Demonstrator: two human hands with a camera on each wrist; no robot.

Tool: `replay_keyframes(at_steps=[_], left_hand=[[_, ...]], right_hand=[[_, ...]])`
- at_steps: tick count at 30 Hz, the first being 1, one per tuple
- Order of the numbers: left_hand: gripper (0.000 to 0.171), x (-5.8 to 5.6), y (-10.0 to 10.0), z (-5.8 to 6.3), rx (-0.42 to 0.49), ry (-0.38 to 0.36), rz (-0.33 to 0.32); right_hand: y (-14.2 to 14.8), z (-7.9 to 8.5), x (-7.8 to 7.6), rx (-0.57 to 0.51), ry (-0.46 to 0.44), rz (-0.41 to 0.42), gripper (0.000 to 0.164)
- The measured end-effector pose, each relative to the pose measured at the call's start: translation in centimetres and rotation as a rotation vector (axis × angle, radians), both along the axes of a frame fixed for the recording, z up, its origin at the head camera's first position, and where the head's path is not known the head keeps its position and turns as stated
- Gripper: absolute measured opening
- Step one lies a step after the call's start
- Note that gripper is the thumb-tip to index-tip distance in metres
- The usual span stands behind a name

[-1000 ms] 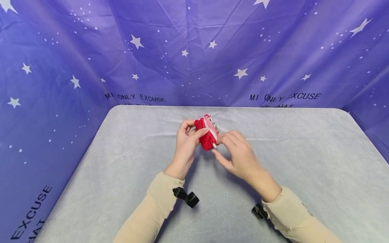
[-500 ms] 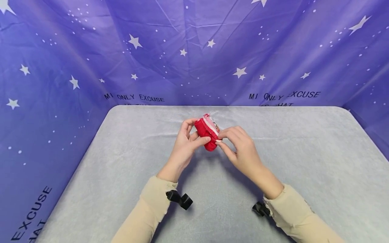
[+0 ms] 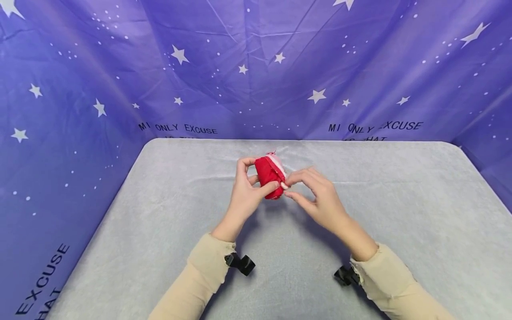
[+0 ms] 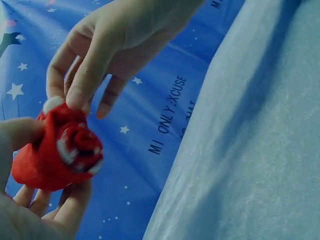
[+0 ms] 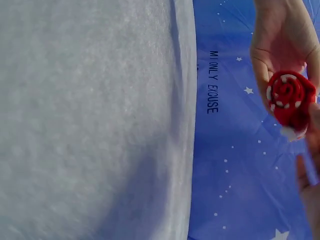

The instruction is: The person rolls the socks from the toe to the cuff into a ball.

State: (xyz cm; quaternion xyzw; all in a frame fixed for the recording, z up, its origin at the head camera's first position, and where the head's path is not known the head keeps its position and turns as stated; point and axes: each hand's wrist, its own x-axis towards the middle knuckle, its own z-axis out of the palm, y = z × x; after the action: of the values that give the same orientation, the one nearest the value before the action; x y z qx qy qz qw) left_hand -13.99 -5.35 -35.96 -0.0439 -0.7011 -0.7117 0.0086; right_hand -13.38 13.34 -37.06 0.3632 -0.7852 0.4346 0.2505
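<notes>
A rolled-up red cloth (image 3: 266,171) is held in the air above the table. Pink and white trim runs along its right side. My left hand (image 3: 246,195) grips it, thumb on the near face and fingers behind. My right hand (image 3: 322,202) pinches a small white end (image 3: 284,186) of the cloth between thumb and forefinger. In the left wrist view, the end of the red roll (image 4: 80,147) shows a spiral with white marks. The right wrist view also shows this spiral (image 5: 287,92); part of my right hand there is cut off by the frame edge.
A grey-white cloth-covered table (image 3: 160,191) lies under both hands. Purple-blue curtains (image 3: 248,80) with stars and lettering stand behind it and along the sides. Black wrist mounts (image 3: 241,264) are strapped at both sleeve cuffs.
The roll has turned, showing more plain red and less of its pink patterned side. My left thumb has slid toward its lower right edge. My right fingers have come together on the white end.
</notes>
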Motion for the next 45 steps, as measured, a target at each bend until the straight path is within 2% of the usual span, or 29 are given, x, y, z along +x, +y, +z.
replay_keyframes(at_steps=[3,5,7,10,13,15,17,19,23,27,30,34,38,43,45], left_hand=[[0.058,-0.2,0.0,0.0,-0.009,0.009,0.033],[0.057,-0.3,0.0,0.1,0.003,0.014,0.009],[0.058,-0.3,-0.2,0.3,0.015,0.023,-0.022],[0.058,-0.2,-0.5,0.5,0.026,0.021,-0.036],[0.058,0.0,-0.6,0.6,0.031,0.029,-0.055],[0.059,0.0,-0.5,0.7,0.037,0.038,-0.080],[0.060,0.1,-0.3,0.8,0.045,0.053,-0.096],[0.059,0.1,-0.1,0.8,0.052,0.062,-0.076],[0.057,0.0,0.1,0.7,0.060,0.060,0.017],[0.053,-0.4,0.1,0.5,0.061,0.056,0.102],[0.050,-0.6,0.1,0.3,0.112,0.046,0.138],[0.048,-0.1,0.5,0.3,0.198,-0.014,0.112],[0.047,0.4,1.1,0.5,0.268,-0.036,0.060],[0.060,0.6,1.3,0.8,0.249,-0.026,0.032],[0.066,0.5,1.2,0.7,0.235,-0.030,0.030]], right_hand=[[-0.5,-0.4,0.3,0.015,0.037,0.072,0.017],[-0.6,-0.6,0.5,-0.020,0.067,0.091,0.012],[-0.6,-0.5,0.6,-0.100,0.076,0.053,0.010],[-0.2,-0.2,0.4,-0.198,0.032,-0.044,0.018],[-0.1,-0.1,0.1,-0.184,-0.041,-0.132,0.024],[-0.2,-0.1,0.0,-0.162,-0.058,-0.163,0.024],[-0.5,-0.2,0.0,-0.164,-0.041,-0.181,0.020],[-0.7,-0.2,0.0,-0.162,0.014,-0.197,0.015],[-1.0,0.0,0.1,-0.080,0.184,-0.197,0.007],[-1.2,0.0,0.4,0.056,0.364,-0.154,0.018],[-1.3,-0.1,0.7,0.169,0.440,-0.139,0.023],[-1.4,-0.4,0.7,0.287,0.426,-0.200,0.015],[-1.7,-0.5,0.4,0.297,0.415,-0.293,0.009],[-1.8,-0.3,0.1,0.287,0.449,-0.320,0.009],[-1.8,-0.2,0.2,0.281,0.415,-0.292,0.010]])
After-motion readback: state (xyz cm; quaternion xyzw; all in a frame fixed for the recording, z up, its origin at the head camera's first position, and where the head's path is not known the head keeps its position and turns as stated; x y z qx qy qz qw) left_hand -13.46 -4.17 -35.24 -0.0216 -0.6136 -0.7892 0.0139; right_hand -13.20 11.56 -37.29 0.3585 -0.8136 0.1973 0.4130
